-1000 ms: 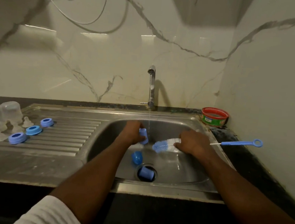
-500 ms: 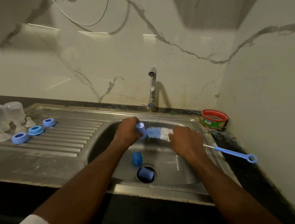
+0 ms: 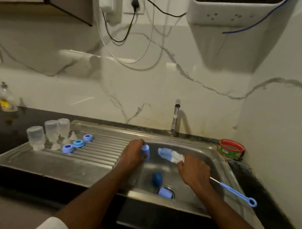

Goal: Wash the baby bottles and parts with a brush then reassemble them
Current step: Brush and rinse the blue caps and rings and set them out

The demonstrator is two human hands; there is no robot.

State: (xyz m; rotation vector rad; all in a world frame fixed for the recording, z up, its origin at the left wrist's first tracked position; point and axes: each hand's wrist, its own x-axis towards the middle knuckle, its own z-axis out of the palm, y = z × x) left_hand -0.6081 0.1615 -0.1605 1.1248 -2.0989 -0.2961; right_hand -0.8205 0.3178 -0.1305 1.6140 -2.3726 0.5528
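Fingers of left hand (image 3: 132,152) grip a cylindrical blue cap (image 3: 145,152); right hand (image 3: 193,172) clasps the bristly brush (image 3: 170,155).

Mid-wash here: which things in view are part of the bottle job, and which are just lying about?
Job:
- blue cap held by left hand
- bottle brush held by right hand
- two blue caps in the sink
- three clear bottles
- blue rings
- teats

Lying about:
- red-rimmed tub
- soap bottle

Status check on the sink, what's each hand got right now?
Left hand grips blue cap. Right hand holds bottle brush, bristles clear of cap. Two more caps in basin. Nothing blocking.
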